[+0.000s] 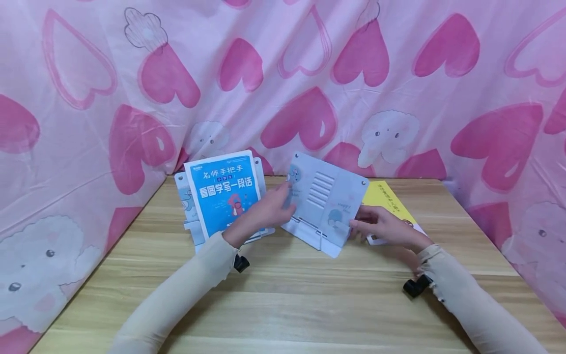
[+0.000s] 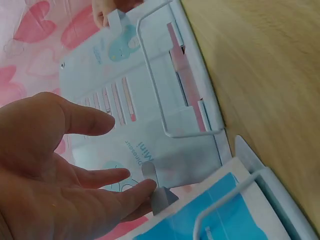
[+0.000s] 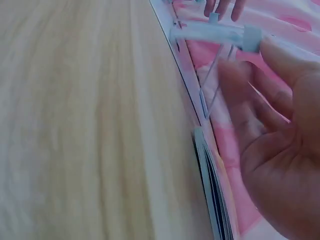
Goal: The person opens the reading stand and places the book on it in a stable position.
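Note:
A pale blue book stand with cartoon dinosaurs, slots and a wire page holder leans back on the table. At its left edge is my left hand. In the left wrist view its fingers are nearly straight, with fingertips at a grey side clip; the thumb is apart from the panel. My right hand holds the stand's right edge, thumb by the other side clip and fingers curled behind the panel. On the left, a blue-covered workbook rests on a second similar stand.
A yellow book lies behind my right hand, partly hidden by the stand; its page edges show in the right wrist view. A pink heart-patterned cloth hangs around the wooden table.

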`<state>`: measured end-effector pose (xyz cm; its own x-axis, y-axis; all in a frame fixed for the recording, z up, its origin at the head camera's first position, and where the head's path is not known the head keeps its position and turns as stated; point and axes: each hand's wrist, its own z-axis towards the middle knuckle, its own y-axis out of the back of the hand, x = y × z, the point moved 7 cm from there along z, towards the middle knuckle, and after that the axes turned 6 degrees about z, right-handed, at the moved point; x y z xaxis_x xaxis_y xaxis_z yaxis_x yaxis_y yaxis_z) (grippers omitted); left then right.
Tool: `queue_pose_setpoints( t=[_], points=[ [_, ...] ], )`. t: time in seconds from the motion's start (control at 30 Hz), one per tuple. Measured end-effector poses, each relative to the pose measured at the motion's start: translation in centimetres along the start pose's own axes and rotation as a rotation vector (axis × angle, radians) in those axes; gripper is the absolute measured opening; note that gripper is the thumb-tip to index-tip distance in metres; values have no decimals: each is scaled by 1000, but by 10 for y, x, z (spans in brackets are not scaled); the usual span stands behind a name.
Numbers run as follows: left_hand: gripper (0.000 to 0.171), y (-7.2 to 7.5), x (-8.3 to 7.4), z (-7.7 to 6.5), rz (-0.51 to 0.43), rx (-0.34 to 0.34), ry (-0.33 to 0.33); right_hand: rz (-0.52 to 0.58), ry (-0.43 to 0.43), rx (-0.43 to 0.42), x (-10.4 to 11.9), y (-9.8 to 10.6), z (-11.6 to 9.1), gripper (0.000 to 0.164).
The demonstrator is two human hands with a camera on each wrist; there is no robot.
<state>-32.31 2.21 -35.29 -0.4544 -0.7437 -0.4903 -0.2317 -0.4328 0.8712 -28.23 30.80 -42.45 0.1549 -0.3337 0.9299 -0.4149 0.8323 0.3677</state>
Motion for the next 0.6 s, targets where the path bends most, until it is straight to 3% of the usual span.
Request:
queue_pose_setpoints(
  t=[0.13, 0.3, 0.47, 0.6],
  points=[
    [72, 1, 3, -7, 33, -24, 2, 79, 2, -103, -5, 7, 3, 34],
    [72, -1, 7, -10, 26, -19, 29, 140, -25, -284, -6, 17, 5, 44],
    [71, -2, 7, -4, 38, -26, 16, 45, -104, -365, -7, 23, 14, 58],
    [69, -3, 5, 6, 39, -48, -2, -9, -96, -406, -6, 31, 29, 62]
  ],
)
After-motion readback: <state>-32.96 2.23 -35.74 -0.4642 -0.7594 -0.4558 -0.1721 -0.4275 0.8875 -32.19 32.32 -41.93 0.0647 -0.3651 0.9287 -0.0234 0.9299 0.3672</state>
